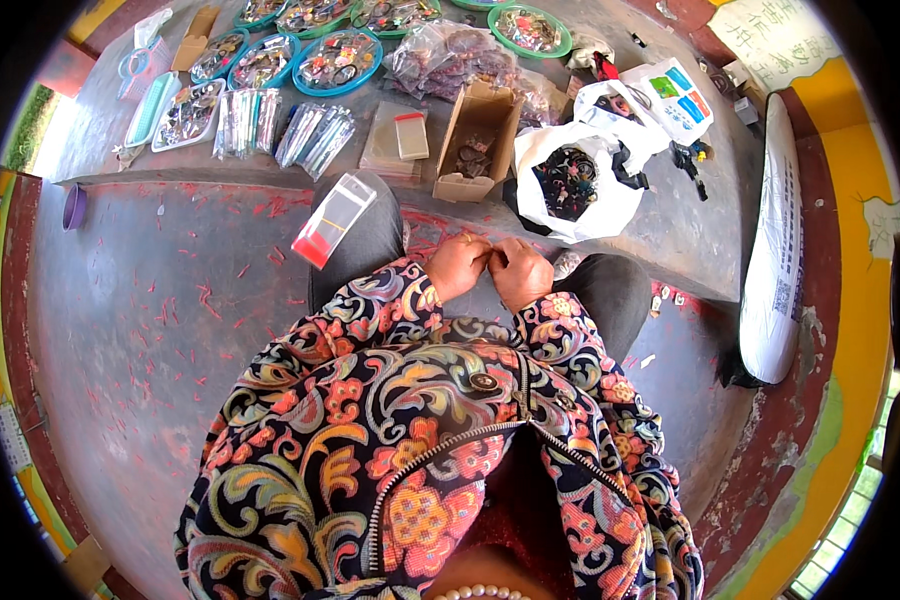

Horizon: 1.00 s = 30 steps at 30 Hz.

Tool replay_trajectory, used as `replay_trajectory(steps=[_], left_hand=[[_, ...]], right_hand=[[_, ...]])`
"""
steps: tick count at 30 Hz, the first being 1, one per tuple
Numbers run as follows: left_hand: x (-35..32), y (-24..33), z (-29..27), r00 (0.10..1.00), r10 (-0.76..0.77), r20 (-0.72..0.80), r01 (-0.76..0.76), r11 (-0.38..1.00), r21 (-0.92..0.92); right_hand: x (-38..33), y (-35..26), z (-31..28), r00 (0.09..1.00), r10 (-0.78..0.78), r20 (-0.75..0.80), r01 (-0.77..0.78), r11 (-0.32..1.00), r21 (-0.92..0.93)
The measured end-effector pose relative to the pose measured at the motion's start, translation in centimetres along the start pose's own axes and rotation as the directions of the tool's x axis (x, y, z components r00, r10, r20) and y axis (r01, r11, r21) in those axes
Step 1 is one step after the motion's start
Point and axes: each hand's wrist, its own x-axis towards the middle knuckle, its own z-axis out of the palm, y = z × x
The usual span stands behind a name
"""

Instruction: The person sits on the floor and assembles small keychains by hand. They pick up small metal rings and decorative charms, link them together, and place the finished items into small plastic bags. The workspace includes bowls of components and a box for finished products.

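My left hand (457, 267) and my right hand (521, 275) meet in front of my lap, fingertips pinched together. Whatever is between them is too small or hidden to make out. On my left knee lies a stack of clear plastic sleeves (342, 212) with a red end. Just beyond my hands, on the raised ledge, stands an open cardboard box (454, 187) with dark brown things inside. To its right, an open white plastic bag (618, 205) is full of small, mostly black items with coloured bits.
Along the ledge (705, 240) are blue and green baskets of small goods, a white tray (160, 148), bundled clear packets (315, 140) and a heap of plastic bags (450, 60). A tall white sack (776, 250) leans at the right. Red scraps litter the floor (160, 380).
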Motion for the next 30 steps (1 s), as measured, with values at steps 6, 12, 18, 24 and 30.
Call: replay_trajectory(steps=[6,12,18,24,30], left_hand=[[0.4,0.7,-0.7,0.949,-0.306,0.081,0.315,0.938,-0.144],[1.0,1.5,-2.1,0.764,-0.563,0.316,0.641,0.609,-0.467],[2.1,4.3,-3.6,0.664,-0.643,0.381,0.641,0.226,-0.734],[1.7,7.2,-6.6,0.701,-0.594,0.394,0.628,0.253,-0.736],[1.4,8.7,-7.8,0.717,-0.521,0.463,0.660,0.293,-0.692]], right_hand=[[0.3,0.0,-0.4,0.994,0.108,-0.021,-0.102,0.972,0.212],[1.4,1.2,-1.6,0.880,0.368,0.301,-0.465,0.532,0.708],[1.7,1.9,-8.3,0.866,0.407,0.291,-0.426,0.296,0.855],[-2.1,9.8,-19.7,0.894,0.448,-0.011,-0.184,0.389,0.903],[-14.5,30.7,-21.0,0.525,0.843,0.121,-0.843,0.534,-0.065]])
